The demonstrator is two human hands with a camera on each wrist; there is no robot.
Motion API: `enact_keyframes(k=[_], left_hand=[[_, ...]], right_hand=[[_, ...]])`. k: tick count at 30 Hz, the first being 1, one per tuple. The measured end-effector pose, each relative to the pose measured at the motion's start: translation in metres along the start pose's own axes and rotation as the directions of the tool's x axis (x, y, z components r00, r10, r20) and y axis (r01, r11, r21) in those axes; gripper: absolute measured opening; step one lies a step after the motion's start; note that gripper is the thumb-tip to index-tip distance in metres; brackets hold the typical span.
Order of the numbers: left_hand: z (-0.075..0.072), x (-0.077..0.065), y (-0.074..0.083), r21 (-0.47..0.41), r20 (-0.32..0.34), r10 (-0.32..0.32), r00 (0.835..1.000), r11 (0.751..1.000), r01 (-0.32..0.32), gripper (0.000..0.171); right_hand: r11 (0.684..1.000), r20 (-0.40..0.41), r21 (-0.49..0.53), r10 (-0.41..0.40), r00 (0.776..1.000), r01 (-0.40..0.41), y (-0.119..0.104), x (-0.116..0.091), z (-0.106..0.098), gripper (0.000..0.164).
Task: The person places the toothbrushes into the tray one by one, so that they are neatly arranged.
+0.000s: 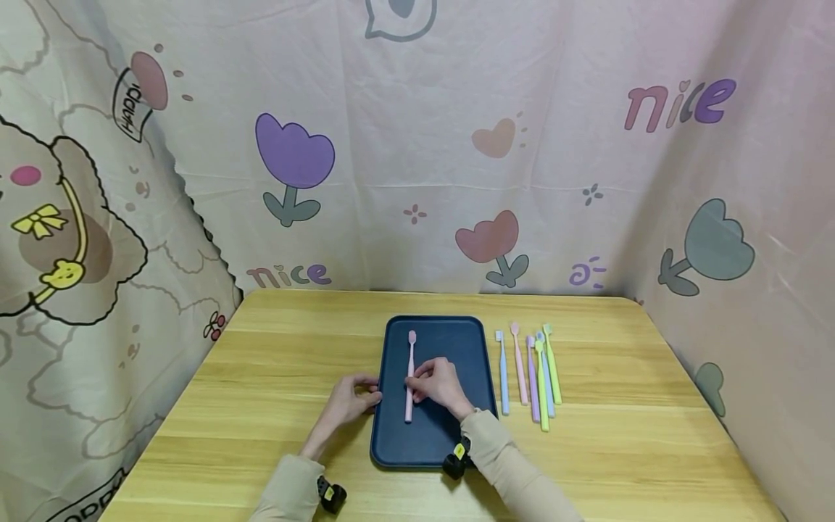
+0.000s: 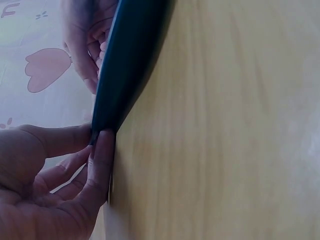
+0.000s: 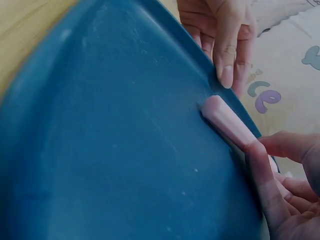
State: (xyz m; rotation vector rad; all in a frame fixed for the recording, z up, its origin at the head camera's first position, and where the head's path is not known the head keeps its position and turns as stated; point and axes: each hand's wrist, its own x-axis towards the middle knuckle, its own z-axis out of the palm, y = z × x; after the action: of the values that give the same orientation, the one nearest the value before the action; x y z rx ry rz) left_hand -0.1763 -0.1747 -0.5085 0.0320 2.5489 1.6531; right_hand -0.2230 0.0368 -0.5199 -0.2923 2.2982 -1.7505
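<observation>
A pink toothbrush (image 1: pixel 409 406) lies lengthwise over the left part of a dark blue tray (image 1: pixel 430 453), its head toward the far end. My right hand (image 1: pixel 438 383) pinches its handle between thumb and fingers; the right wrist view shows the handle's rounded end (image 3: pixel 225 117) at the tray surface. At the tray's left edge, my left hand (image 1: pixel 349 402) pinches the rim, thumb on one side and fingers on the other, as the left wrist view shows with the tray wall (image 2: pixel 125 75).
Right of the tray, several toothbrushes lie on the wooden table (image 1: pixel 620 420): a blue one (image 1: pixel 504 377) nearest the tray, another pink one (image 1: pixel 519 366), a purple one (image 1: pixel 533 384) and a yellow-green one (image 1: pixel 543 391) among them. A printed curtain (image 1: pixel 404 145) hangs behind the table.
</observation>
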Motion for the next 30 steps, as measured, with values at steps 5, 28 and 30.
enact_keyframes(k=[5, 28, 30], left_hand=[[0.0004, 0.0004, -0.0001, 0.004, -0.004, -0.008, 1.000, 1.000, 0.008, 0.028], [0.0001, -0.0008, 0.0010, 0.043, -0.010, 0.003, 1.000, 0.999, -0.003, 0.027], [0.0001, -0.0010, 0.0015, 0.039, -0.008, -0.003, 1.000, 0.999, 0.004, 0.027]], right_hand=[[1.000, -0.009, -0.013, -0.010, 1.000, 0.010, -0.0006, -0.0003, 0.0013, 0.014], [1.000, 0.015, 0.018, -0.005, 1.000, 0.005, -0.0027, -0.0047, 0.0084, 0.017], [1.000, 0.014, 0.024, -0.005, 1.000, 0.005, -0.0016, -0.0042, 0.0090, 0.018]])
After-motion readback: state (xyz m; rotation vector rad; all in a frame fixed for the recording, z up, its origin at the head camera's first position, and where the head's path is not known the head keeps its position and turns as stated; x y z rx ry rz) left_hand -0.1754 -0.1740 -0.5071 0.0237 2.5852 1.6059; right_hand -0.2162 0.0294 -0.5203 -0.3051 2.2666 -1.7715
